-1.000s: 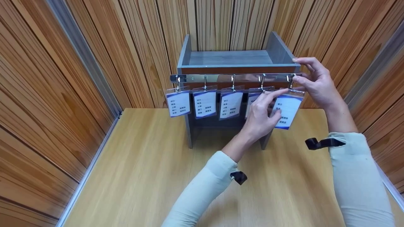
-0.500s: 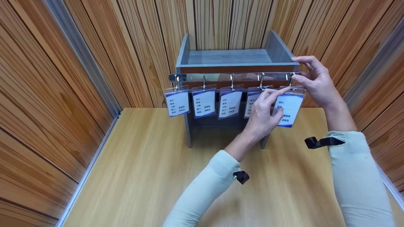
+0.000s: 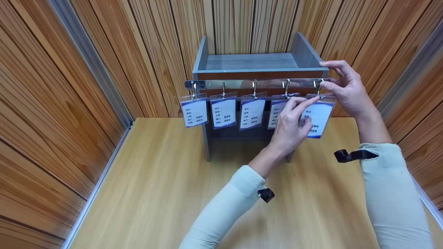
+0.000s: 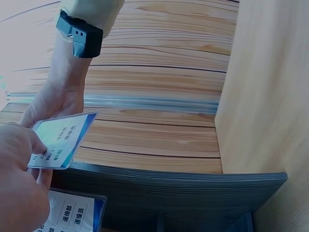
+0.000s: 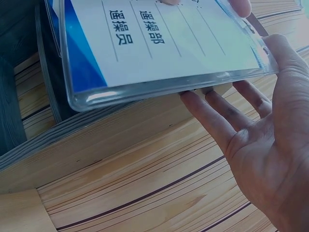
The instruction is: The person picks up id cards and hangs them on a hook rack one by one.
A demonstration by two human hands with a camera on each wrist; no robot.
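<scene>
A shiny hook rail (image 3: 242,84) runs across the front of the grey wooden shelf unit (image 3: 252,62), with several name badges in clear holders hanging from it. At its right end, the rightmost name badge (image 3: 316,116) tilts outward. My left hand (image 3: 290,126) pinches this badge, index fingertip up at its top edge by the hook and thumb over its printed face (image 4: 60,142). With my right hand (image 3: 349,90) I grip the rail's right end, the thumb beside the last hook and a fingertip on the shelf's front corner. In the right wrist view, the right fingers (image 5: 212,121) pass behind the badge.
To the left hang the other badges, among them the leftmost name badge (image 3: 194,112) and a middle one (image 3: 252,112). The shelf unit stands on a wooden tabletop (image 3: 166,190) against a wood-panelled wall (image 3: 238,27). Black straps (image 3: 353,156) sit on both sleeves.
My left hand has shifted slightly right along the badge, its forearm following. The rightmost badge's lower edge sits a little higher. My right hand keeps its place.
</scene>
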